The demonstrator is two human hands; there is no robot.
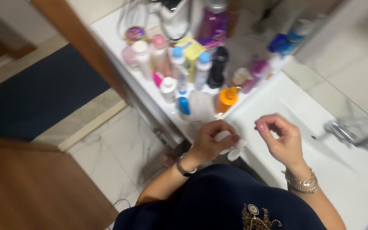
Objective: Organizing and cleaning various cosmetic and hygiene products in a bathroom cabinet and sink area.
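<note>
A dark navy garment [222, 200] with a gold embroidered emblem [258, 218] fills the bottom centre of the frame, worn by the person looking down. Just above it, the left hand [211, 140], with a dark wristwatch [185, 168] at the wrist, is curled closed around a small white pad or tissue [234, 150], which pokes out below the fingertips at the middle of the frame, over the near edge of the white washbasin [320, 170]. To its right, the right hand [280, 138] hangs over the basin with its fingers bent and thumb and forefinger pinched close; whether anything sits between them cannot be told. Metal bracelets [302, 183] circle that wrist. At the right edge, a chrome tap [348, 130] reaches over the basin. Beyond the hands, the white counter [111, 30] runs toward the upper centre, crowded with toiletries: an orange bottle [226, 99] nearest the basin, a blue-capped container [184, 105], a white bottle with a blue cap [202, 70], a black bottle [218, 68], pink bottles [160, 53] and a tall purple bottle [213, 25] at the top. On the left, pale marble floor tiles [120, 149] meet a dark blue mat [35, 98], with a wooden door [26, 187] at the lower left corner.
</note>
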